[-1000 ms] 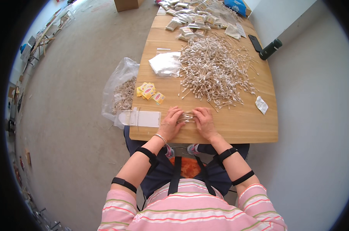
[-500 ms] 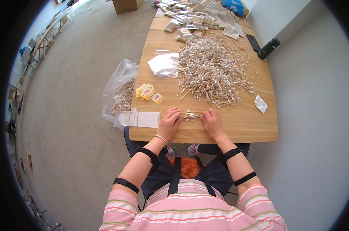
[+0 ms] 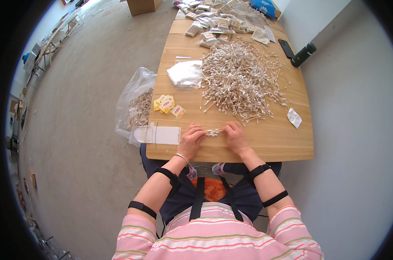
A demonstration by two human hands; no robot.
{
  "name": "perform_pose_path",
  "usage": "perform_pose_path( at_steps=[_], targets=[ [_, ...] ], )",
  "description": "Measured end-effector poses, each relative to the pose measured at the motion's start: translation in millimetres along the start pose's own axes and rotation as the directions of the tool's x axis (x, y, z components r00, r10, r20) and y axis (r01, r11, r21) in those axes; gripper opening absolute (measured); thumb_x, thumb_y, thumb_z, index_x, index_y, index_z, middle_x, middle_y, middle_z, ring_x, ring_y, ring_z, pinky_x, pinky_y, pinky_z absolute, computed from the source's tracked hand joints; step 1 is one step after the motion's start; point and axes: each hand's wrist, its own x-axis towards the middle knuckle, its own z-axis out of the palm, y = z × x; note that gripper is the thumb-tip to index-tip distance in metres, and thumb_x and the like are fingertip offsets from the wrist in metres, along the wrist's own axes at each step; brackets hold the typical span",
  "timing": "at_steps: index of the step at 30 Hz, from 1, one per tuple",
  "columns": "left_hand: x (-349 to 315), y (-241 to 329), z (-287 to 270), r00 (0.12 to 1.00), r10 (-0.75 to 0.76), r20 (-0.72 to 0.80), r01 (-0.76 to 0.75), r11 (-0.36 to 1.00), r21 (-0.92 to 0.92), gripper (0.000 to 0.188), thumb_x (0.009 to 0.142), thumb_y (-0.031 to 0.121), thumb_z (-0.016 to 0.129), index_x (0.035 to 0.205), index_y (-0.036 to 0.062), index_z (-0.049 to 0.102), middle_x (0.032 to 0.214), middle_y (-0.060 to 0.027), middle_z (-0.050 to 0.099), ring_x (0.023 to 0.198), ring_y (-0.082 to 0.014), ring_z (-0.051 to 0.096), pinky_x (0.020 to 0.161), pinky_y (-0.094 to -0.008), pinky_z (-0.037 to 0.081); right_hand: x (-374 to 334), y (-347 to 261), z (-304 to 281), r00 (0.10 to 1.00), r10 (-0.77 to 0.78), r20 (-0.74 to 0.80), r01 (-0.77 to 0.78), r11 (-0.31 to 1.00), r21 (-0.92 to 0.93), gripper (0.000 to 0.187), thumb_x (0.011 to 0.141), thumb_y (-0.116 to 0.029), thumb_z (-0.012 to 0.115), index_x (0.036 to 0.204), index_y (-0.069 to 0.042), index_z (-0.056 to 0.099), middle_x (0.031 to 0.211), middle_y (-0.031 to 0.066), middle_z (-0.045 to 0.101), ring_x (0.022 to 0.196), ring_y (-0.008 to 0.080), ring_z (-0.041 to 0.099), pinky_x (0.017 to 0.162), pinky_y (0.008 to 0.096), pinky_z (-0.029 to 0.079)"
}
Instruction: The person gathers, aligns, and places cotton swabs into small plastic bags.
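Note:
Near the front edge of the wooden table (image 3: 266,145), a small bundle of cotton swabs (image 3: 212,133) lies between my two hands, white tips showing in the gap. My left hand (image 3: 192,138) is closed around the left part of the bundle; its fingers hide most of the sticks. My right hand (image 3: 235,136) pinches the end of a swab pointing toward the bundle from the right. Just beyond my hands spreads a large heap of loose cotton swabs (image 3: 242,80). Left of my left hand lies a white rectangular board (image 3: 167,135) with a clear rounded end.
Yellow cards (image 3: 165,104) and clear plastic bags (image 3: 185,73) lie on the left side. Filled small packets (image 3: 218,21) pile at the far end. A phone (image 3: 286,48), a dark bottle (image 3: 303,55) and crumpled paper (image 3: 294,118) line the right. A plastic sack (image 3: 138,104) stands beside the table.
My right hand has shifted slightly left, toward the bundle. The swab tips between my hands now sit closer together, and fewer sticks reach my right fingers.

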Motion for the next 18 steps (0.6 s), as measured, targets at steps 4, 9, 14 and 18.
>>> perform_pose_path(
  at_steps=[4,9,14,18],
  targets=[
    [-1.9,-4.2,-0.5,1.0,0.007,-0.024,-0.007,1.0,-0.004,0.011,0.076,0.006,0.069,0.087,0.0038,0.066,0.09,-0.012,0.064,0.095,-0.0282,0.06,0.1,-0.0433,0.041,-0.2,5.6,-4.3,0.989,0.132,-0.067,-0.127,0.989,0.07,0.006,0.077,-0.003,0.059,0.083,-0.006,0.058,0.091,0.0095,0.056,0.093,0.0296,0.052,0.082,0.0377,0.045],
    [-2.9,-3.6,-1.3,0.995,0.082,0.051,-0.083,0.996,0.02,0.008,0.077,0.006,0.066,0.084,0.0053,0.065,0.088,-0.0057,0.064,0.093,-0.0254,0.06,0.1,-0.0434,0.041,8.4,4.7,-3.7,0.962,0.224,-0.153,-0.226,0.974,0.002,0.004,0.077,-0.004,0.06,0.082,-0.006,0.06,0.088,0.0101,0.055,0.089,0.0301,0.052,0.079,0.0388,0.045],
    [-2.7,6.9,-3.2,0.999,0.032,0.041,-0.037,0.992,0.121,0.031,0.073,0.008,0.071,0.102,0.0082,0.062,0.11,-0.0114,0.058,0.106,-0.0293,0.054,0.104,-0.0435,0.036,23.8,-25.7,18.1,0.988,0.149,0.023,-0.151,0.979,0.139,0.009,0.076,-0.006,0.062,0.084,-0.007,0.063,0.09,0.0095,0.057,0.091,0.0297,0.052,0.079,0.0378,0.046],
    [-1.1,12.0,-5.3,0.995,-0.055,-0.088,0.068,0.988,0.14,0.059,0.069,0.011,0.076,0.122,0.007,0.049,0.124,-0.0165,0.049,0.118,-0.034,0.045,0.105,-0.0445,0.033,28.1,-34.3,17.2,0.935,0.235,-0.266,-0.211,0.97,0.117,0.024,0.078,-0.002,0.056,0.1,-0.007,0.064,0.102,0.0112,0.058,0.096,0.0294,0.053,0.086,0.0382,0.044]
  ],
)
